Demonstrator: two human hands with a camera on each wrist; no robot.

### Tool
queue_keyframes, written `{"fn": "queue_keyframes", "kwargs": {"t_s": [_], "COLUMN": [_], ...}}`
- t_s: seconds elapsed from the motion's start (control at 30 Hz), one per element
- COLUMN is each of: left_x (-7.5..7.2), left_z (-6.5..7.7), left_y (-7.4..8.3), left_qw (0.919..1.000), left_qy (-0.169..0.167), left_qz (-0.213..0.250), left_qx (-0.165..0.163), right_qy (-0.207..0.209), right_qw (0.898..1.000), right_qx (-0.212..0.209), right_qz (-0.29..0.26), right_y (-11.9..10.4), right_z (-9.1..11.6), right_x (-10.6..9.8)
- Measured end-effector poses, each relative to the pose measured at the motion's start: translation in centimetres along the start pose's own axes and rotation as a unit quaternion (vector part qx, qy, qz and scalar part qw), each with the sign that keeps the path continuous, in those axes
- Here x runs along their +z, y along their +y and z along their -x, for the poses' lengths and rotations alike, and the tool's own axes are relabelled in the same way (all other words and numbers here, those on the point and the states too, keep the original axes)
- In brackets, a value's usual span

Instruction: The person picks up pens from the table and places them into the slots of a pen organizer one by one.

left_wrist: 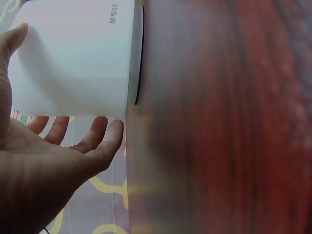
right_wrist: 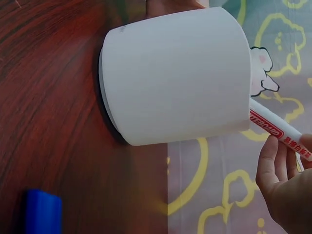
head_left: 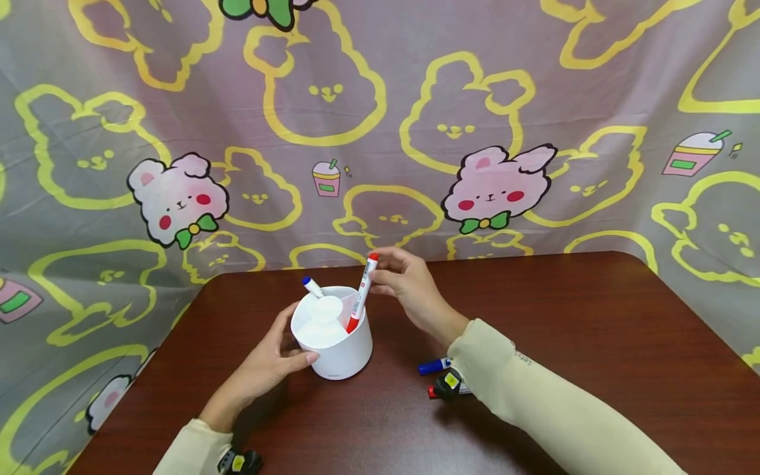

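A white round pen holder [head_left: 341, 359] with divided compartments stands upright on the table. My left hand [head_left: 266, 366] holds it from the left, thumb on the front wall and fingers round the far side. In my right hand [head_left: 410, 287], thumb and fingers pinch a white whiteboard marker [head_left: 364, 287] with red ends near its top. That marker leans, its lower red end inside the holder's right compartment; in the right wrist view the holder's wall [right_wrist: 175, 78] hides this end. A blue-tipped marker [head_left: 313, 287] stands tilted in the back compartment.
On the brown table [head_left: 392, 422], below the right forearm, lie a blue marker [head_left: 433, 367] and a red marker [head_left: 433, 392], both partly hidden by the sleeve and wrist camera. A patterned curtain [head_left: 392, 132] hangs behind the table's far edge.
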State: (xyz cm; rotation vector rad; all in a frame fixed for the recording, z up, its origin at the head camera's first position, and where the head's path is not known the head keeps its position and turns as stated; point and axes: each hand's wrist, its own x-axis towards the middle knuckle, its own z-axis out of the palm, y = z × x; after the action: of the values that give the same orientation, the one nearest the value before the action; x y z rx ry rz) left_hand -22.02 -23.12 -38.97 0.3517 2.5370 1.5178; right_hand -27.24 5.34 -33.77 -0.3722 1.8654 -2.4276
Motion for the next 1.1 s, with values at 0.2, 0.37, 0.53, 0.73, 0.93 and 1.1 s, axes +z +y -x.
{"fn": "queue_keyframes", "kwargs": {"t_s": [0.2,0.37,0.53,0.73,0.93,1.1], "left_x": [0.0,0.0,0.0,0.0,0.0,0.0], "left_z": [0.0,0.0,0.0,0.0,0.0,0.1], "left_y": [-0.1,-0.2,-0.2,-0.1,-0.1,-0.2], "left_qw": [0.9999,0.9997,0.9994,0.9993,0.9995,0.9994], "left_qy": [-0.003,-0.003,-0.008,-0.007,-0.005,-0.004], "left_qz": [0.010,0.020,0.024,0.024,0.022,0.025], "left_qx": [0.005,0.013,0.023,0.027,0.022,0.024], "right_qy": [-0.003,-0.013,-0.020,-0.020,-0.020,-0.020], "right_qw": [1.000,0.999,0.998,0.995,0.993,0.993], "right_qx": [-0.001,-0.001,0.003,0.009,0.013,0.009], "right_qz": [0.013,0.034,0.062,0.100,0.118,0.112], "right_y": [0.7,1.4,1.9,2.1,2.3,2.5], "right_z": [-0.2,-0.4,-0.3,-0.1,0.0,0.0], "right_x": [0.6,0.9,1.0,1.3,1.4,1.6]}}
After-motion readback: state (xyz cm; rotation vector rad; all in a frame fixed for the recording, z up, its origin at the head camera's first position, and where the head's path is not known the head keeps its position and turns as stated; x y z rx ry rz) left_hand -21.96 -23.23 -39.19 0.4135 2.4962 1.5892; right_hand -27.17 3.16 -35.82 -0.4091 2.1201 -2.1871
